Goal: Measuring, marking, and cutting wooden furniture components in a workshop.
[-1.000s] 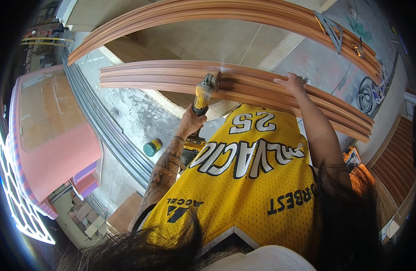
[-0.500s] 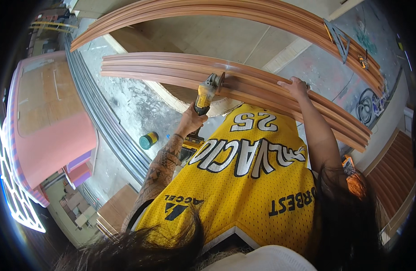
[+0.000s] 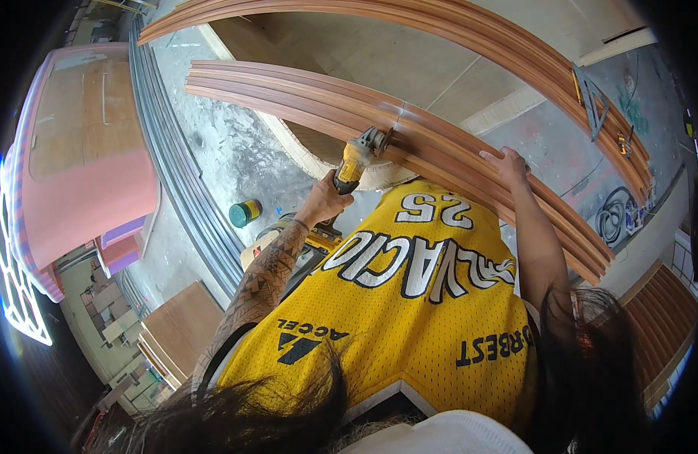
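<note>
A yellow and black angle grinder (image 3: pixel 354 160) is in my left hand (image 3: pixel 325 200), the fingers wrapped round its body. The grinder's disc meets the near side of a long fluted, wood-coloured panel (image 3: pixel 288 94), close to a thin pale line across it. My right hand (image 3: pixel 509 166) grips the panel's far edge, to the right of the grinder; some of its fingers are hidden behind the edge. The panel slants across in front of me, close to my yellow jersey.
Another fluted panel (image 3: pixel 409 9) lies farther off, with a blue-grey triangular square (image 3: pixel 591 102) on it. Long grey metal profiles (image 3: pixel 171 129) run down the left beside a pink cabinet (image 3: pixel 91 181). A green can (image 3: pixel 245 213) stands on the floor; a coiled cable (image 3: pixel 614 214) lies at the right.
My view has turned slightly, so the panel slants more steeply down to the right. The grinder stays against the panel, and both hands keep their holds.
</note>
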The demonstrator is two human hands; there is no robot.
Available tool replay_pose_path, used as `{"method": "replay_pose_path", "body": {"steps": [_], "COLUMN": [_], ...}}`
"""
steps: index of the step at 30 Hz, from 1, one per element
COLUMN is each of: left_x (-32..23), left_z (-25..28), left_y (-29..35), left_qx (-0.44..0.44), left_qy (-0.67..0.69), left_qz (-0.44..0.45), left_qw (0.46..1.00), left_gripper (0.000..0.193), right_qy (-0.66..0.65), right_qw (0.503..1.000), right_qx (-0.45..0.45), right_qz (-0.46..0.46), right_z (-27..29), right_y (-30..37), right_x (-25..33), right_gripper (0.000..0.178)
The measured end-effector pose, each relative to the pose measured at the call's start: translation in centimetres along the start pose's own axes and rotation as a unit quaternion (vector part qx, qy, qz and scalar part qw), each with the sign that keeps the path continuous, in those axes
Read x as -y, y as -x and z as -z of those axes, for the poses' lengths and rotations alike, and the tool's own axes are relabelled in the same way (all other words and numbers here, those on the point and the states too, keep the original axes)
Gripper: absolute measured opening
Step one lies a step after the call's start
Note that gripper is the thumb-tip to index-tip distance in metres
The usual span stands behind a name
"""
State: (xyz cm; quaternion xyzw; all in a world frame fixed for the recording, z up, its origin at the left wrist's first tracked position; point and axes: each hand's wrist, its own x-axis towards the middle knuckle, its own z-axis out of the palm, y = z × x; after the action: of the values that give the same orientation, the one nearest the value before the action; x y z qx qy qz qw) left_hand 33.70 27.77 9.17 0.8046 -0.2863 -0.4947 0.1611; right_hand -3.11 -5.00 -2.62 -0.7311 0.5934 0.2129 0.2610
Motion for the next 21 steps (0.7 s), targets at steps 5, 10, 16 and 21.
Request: {"method": "replay_pose_path", "body": {"steps": [5, 10, 16, 21], "left_x": [1.4, 2.7, 3.3, 2.8], "left_z": [-0.2, -0.2, -0.3, -0.1], "left_y": [-0.1, 0.1, 0.4, 0.7], "left_qx": [-0.008, 0.004, -0.022, -0.008], "left_qy": [-0.016, -0.037, -0.052, -0.052], "left_qz": [-0.004, 0.003, -0.021, 0.003], "left_qw": [1.0, 0.999, 0.998, 0.999], "left_gripper": [0.061, 0.062, 0.062, 0.062], "right_qy": [-0.007, -0.004, -0.008, -0.006], "right_qw": [1.0, 1.0, 1.0, 1.0], "right_qx": [-0.02, 0.002, -0.007, -0.003], "right_qz": [0.002, 0.004, 0.002, 0.009], "right_z": [-0.3, 0.1, -0.2, -0.5], "right_y": [0.2, 0.1, -0.3, -0.7], "right_x": [0.0, 0.2, -0.1, -0.3], "right_gripper": [0.101, 0.101, 0.103, 0.104]}}
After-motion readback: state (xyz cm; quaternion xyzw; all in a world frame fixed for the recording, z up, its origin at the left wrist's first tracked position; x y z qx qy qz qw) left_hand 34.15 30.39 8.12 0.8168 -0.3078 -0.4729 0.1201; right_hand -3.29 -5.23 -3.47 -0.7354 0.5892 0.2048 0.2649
